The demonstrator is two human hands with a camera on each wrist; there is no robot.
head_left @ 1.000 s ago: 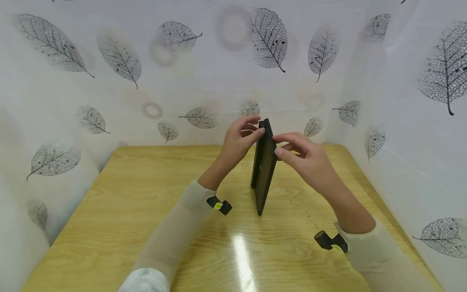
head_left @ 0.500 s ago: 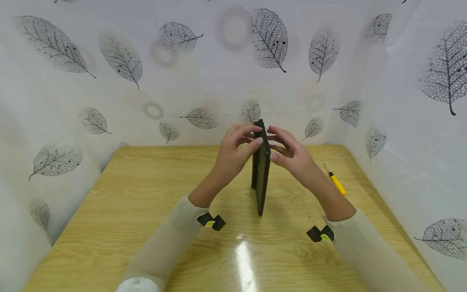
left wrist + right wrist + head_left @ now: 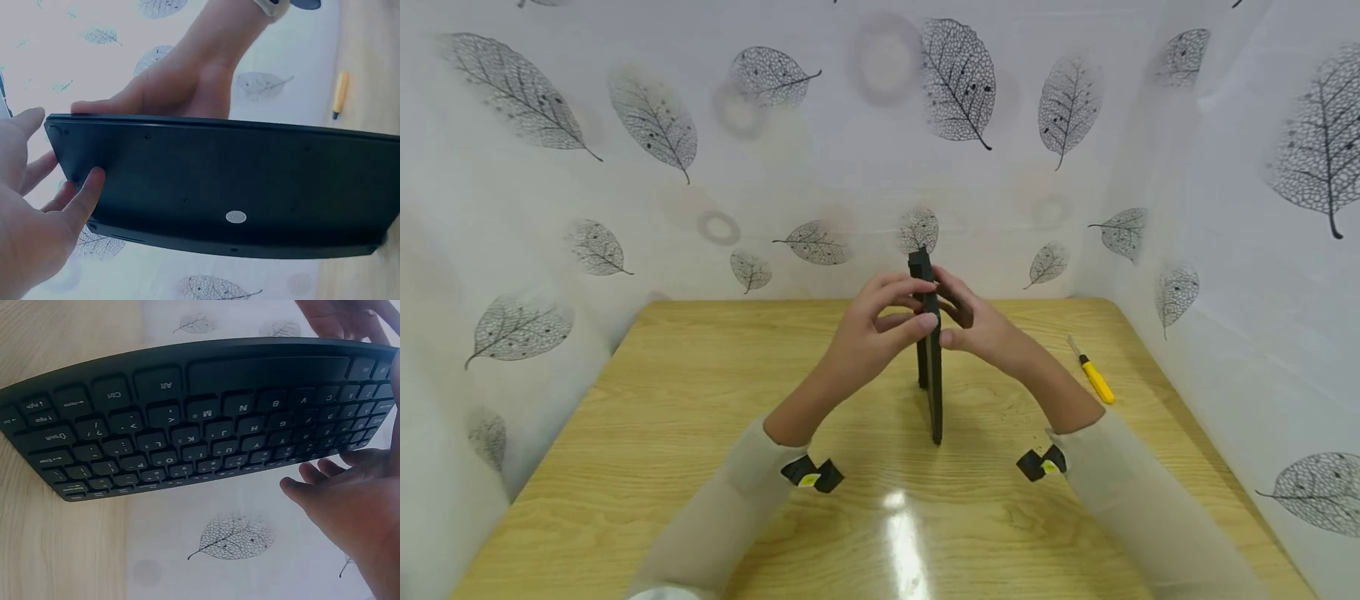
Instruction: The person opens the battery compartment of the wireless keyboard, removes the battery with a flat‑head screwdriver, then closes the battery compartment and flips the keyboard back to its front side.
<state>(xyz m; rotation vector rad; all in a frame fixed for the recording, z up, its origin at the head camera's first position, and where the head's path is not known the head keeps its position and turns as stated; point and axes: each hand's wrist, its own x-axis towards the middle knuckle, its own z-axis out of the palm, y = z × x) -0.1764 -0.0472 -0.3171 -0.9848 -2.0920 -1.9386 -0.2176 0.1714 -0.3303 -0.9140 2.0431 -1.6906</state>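
Note:
A black keyboard (image 3: 934, 375) stands on its short end on the table, edge-on to the head view. My left hand (image 3: 865, 337) holds its upper part, with a fingertip against the back. Opposite it, my right hand (image 3: 988, 337) holds the key side near the top, its fingers bent. The left wrist view shows the keyboard's screwed back with a small pale oval label (image 3: 236, 217), and the right hand (image 3: 181, 87) behind the edge. In the right wrist view the keys (image 3: 206, 434) are visible, with the right hand's fingers (image 3: 319, 475) at the edge.
A yellow-handled screwdriver (image 3: 1096, 379) lies on the right side of the wooden table (image 3: 700, 367). Small dark specks are scattered between it and the keyboard. A white leaf-patterned curtain (image 3: 850, 167) encloses the back and sides.
The keyboard has turned and its top has shifted slightly left, becoming more edge-on. Both hands have slid lower along it, the right moving left. The screwdriver has come into view from behind the right arm.

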